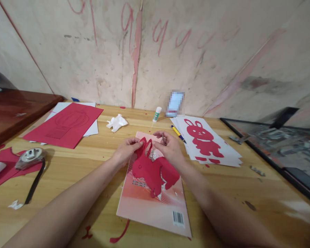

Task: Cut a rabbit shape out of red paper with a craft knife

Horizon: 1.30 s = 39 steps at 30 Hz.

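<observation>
A red paper cutout of a squirrel-like animal [150,172], with pointed ears and a large tail, lies over a pink booklet [150,210] that has a barcode. My left hand [127,148] pinches the tip of one ear of the cutout. At the other ear, my right hand [167,146] is closed around a small thin dark tool [164,137], its fingertips by the paper's edge. What kind of tool it is does not show clearly. Some white paper bits show under the cutout.
On the right, white sheets [217,158] carry a red paper rabbit [203,136], beside a yellow-blue pen [178,132]. A glue stick [157,114], a phone [175,103] and crumpled paper [117,122] stand behind. Left are red sheets [67,125] and a tape dispenser [31,157].
</observation>
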Each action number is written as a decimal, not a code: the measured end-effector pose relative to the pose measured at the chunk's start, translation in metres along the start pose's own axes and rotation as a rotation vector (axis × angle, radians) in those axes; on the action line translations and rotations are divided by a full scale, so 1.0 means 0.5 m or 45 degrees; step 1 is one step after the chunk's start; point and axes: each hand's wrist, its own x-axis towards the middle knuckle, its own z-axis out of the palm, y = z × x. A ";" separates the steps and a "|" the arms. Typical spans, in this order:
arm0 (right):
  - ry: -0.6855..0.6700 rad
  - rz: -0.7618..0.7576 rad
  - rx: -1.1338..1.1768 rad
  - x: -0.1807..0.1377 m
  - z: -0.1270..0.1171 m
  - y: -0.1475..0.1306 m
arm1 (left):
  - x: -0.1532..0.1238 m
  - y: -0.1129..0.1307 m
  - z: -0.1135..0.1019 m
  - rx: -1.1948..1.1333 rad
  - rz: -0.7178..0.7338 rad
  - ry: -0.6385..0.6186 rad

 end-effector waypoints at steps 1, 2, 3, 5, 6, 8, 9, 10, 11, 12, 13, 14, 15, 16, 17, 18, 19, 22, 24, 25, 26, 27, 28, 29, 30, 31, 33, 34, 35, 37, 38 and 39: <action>0.016 -0.026 -0.036 -0.003 0.002 -0.002 | 0.001 -0.001 -0.001 0.001 0.009 0.012; -0.016 -0.041 -0.056 -0.006 0.005 -0.003 | 0.001 -0.002 -0.001 0.004 0.016 0.021; -0.073 -0.050 -0.059 -0.008 0.008 -0.004 | 0.000 -0.002 -0.001 0.009 0.022 0.026; -0.180 -0.054 -0.042 -0.012 0.015 -0.003 | -0.001 -0.005 0.000 0.027 0.029 0.025; -0.210 -0.053 -0.036 -0.012 0.017 -0.002 | -0.002 -0.006 0.001 0.039 0.029 0.020; -0.236 -0.039 -0.037 -0.011 0.020 0.001 | -0.004 -0.009 0.003 0.065 0.031 0.010; -0.240 -0.028 -0.037 -0.010 0.021 0.003 | -0.005 -0.010 0.004 0.080 0.032 0.007; -0.243 -0.017 -0.036 -0.010 0.021 0.005 | -0.006 -0.011 0.005 0.093 0.035 0.007; -0.239 -0.007 -0.031 -0.009 0.022 0.006 | -0.006 -0.012 0.005 0.106 0.040 0.008; -0.231 0.004 -0.025 -0.008 0.022 0.008 | -0.006 -0.013 0.006 0.117 0.046 0.010; -0.226 0.013 -0.017 -0.008 0.023 0.010 | -0.006 -0.014 0.006 0.128 0.053 0.013; -0.227 0.020 -0.010 -0.009 0.024 0.012 | -0.006 -0.014 0.007 0.137 0.062 0.017; -0.236 0.025 -0.006 -0.009 0.026 0.014 | -0.007 -0.014 0.008 0.147 0.073 0.023; -0.249 0.030 -0.007 -0.010 0.027 0.017 | -0.007 -0.013 0.009 0.156 0.083 0.027; -0.261 0.034 -0.011 -0.010 0.029 0.019 | -0.008 -0.012 0.010 0.164 0.091 0.030; -0.268 0.034 -0.014 -0.010 0.030 0.021 | -0.008 -0.011 0.011 0.171 0.098 0.029; -0.265 0.028 -0.016 -0.010 0.031 0.022 | -0.009 -0.009 0.011 0.177 0.101 0.024; -0.179 -0.029 0.004 -0.007 0.030 0.021 | -0.011 -0.005 0.013 0.181 0.098 -0.003; -0.124 -0.058 0.055 -0.004 0.024 0.019 | -0.012 -0.005 0.012 0.178 0.086 -0.025; -0.124 -0.054 0.090 -0.002 0.020 0.018 | -0.012 -0.005 0.011 0.178 0.078 -0.036; -0.142 -0.038 0.125 0.000 0.016 0.018 | -0.012 -0.006 0.010 0.178 0.069 -0.047; -0.174 -0.017 0.149 0.002 0.013 0.019 | -0.013 -0.007 0.009 0.181 0.061 -0.056; -0.207 0.003 0.155 0.003 0.009 0.020 | -0.013 -0.008 0.009 0.184 0.053 -0.064; -0.230 0.016 0.150 0.004 0.007 0.020 | -0.013 -0.008 0.008 0.187 0.048 -0.068; -0.245 0.023 0.139 0.004 0.005 0.021 | -0.013 -0.009 0.008 0.188 0.045 -0.068; -0.251 0.022 0.129 0.003 0.005 0.020 | -0.013 -0.009 0.008 0.189 0.044 -0.067; -0.245 0.015 0.117 0.000 0.006 0.017 | -0.013 -0.009 0.009 0.189 0.041 -0.070; -0.235 0.014 0.112 -0.002 0.007 0.014 | -0.014 -0.009 0.009 0.189 0.041 -0.074; -0.228 0.016 0.104 -0.004 0.009 0.011 | -0.014 -0.009 0.010 0.191 0.043 -0.077; -0.224 0.021 0.092 -0.009 0.011 0.005 | -0.014 -0.009 0.011 0.196 0.049 -0.082; -0.228 0.023 0.093 -0.010 0.013 0.003 | -0.014 -0.010 0.011 0.200 0.053 -0.083; -0.234 0.023 0.100 -0.012 0.013 0.001 | -0.014 -0.010 0.011 0.204 0.056 -0.083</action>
